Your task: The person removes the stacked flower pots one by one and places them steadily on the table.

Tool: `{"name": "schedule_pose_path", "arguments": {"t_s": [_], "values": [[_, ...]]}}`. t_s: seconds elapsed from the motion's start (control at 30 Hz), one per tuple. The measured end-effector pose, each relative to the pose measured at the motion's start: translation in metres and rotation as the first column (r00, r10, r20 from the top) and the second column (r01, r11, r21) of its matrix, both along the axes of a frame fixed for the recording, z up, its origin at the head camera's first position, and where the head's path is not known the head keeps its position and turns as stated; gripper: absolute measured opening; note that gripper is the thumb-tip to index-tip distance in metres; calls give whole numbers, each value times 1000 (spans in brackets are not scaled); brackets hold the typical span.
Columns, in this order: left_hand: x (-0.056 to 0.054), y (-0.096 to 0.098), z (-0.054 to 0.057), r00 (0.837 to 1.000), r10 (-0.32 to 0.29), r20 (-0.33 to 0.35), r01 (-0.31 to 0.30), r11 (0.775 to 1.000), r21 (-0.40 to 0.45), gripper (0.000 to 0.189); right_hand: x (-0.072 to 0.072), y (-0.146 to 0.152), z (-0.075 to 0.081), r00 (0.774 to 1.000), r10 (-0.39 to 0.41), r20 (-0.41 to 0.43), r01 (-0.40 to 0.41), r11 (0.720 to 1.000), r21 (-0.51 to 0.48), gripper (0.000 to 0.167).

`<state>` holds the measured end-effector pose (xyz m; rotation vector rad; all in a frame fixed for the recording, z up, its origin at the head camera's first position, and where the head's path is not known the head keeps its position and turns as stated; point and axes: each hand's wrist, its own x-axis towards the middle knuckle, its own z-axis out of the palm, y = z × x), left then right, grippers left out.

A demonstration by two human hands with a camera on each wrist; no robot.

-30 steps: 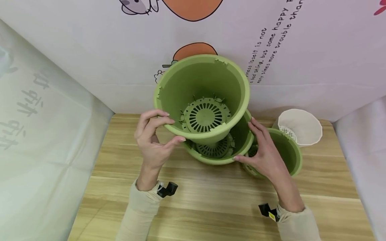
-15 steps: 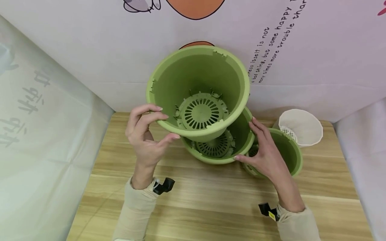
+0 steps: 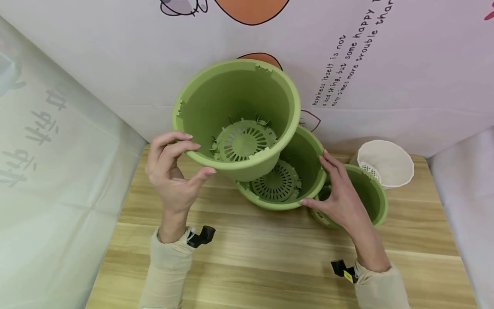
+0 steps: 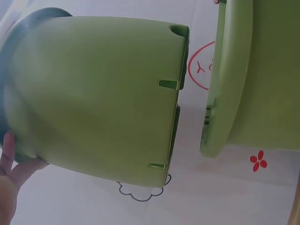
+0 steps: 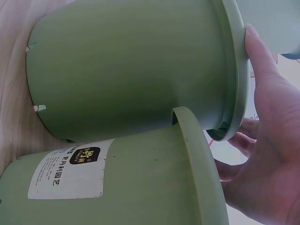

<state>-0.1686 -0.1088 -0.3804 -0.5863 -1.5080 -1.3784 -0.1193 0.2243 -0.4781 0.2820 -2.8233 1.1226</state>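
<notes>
My left hand (image 3: 171,171) pinches the rim of a green plastic flowerpot (image 3: 237,98) and holds it up, its slotted bottom showing inside. In the left wrist view this raised flowerpot (image 4: 98,98) is apart from the rim of the pot below it. That second green flowerpot (image 3: 305,159) stands on the table, partly covered by the raised one in the head view. My right hand (image 3: 341,197) grips its rim at the right side, thumb in front and fingers behind. A third green flowerpot (image 3: 370,193) stands under my right hand, with a white label (image 5: 70,171) on its side.
At the back right of the wooden table (image 3: 254,266) stands a white pot (image 3: 390,161) with a mesh-like patch inside. A printed white cloth (image 3: 386,86) hangs behind the table, and more cloth (image 3: 50,171) borders the left side.
My left hand has lifted the upper flowerpot and carried it to the left, showing more of the second pot's inside. My right hand has stayed on the second pot's rim.
</notes>
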Motion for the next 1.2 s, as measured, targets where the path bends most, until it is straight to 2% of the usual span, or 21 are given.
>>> {"name": "schedule_pose_path", "arguments": {"t_s": [0.4, 0.8, 1.2], "values": [[1, -15, -1, 999, 9, 46, -11, 998, 55, 71, 0, -1, 0, 1000, 12, -4, -12, 1000, 5, 117], [2, -23, -2, 994, 39, 97, -44, 997, 56, 71, 0, 0, 0, 1000, 0, 24, -1, 999, 39, 118], [8, -28, 4, 991, 62, 122, -75, 991, 109, 73, 0, -1, 0, 1000, 10, 1, -10, 999, 33, 117]]}}
